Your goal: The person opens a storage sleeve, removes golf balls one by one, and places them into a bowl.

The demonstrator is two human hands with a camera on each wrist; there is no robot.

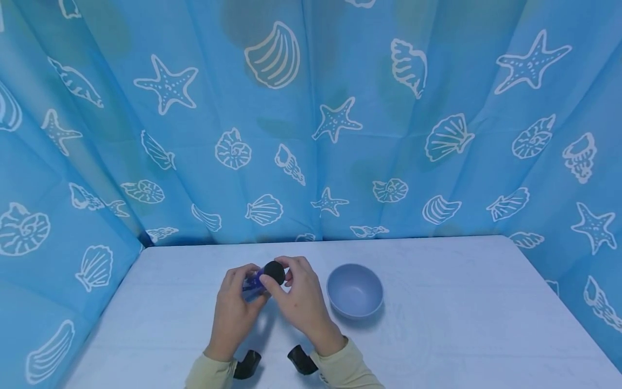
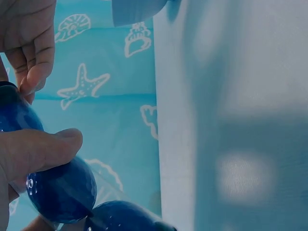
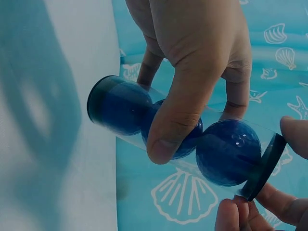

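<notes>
A clear tube (image 1: 251,282) with several dark blue balls (image 3: 228,153) in a row is held tilted above the table. My left hand (image 1: 233,305) grips its middle, with the thumb (image 2: 48,149) across the wall. At the tube's right end, my right hand (image 1: 303,302) pinches the black cap (image 1: 274,272) between thumb and fingers. In the right wrist view that cap (image 3: 264,168) sits against the tube's end, and a dark base (image 3: 96,102) closes the other end. Whether the cap is loose cannot be seen.
Right of the hands, a blue-grey bowl (image 1: 355,292) stands on the white-covered table (image 1: 461,302). A blue curtain (image 1: 311,124) with shells and starfish hangs behind and along the sides. Black wrist devices (image 1: 248,364) sit by both sleeves.
</notes>
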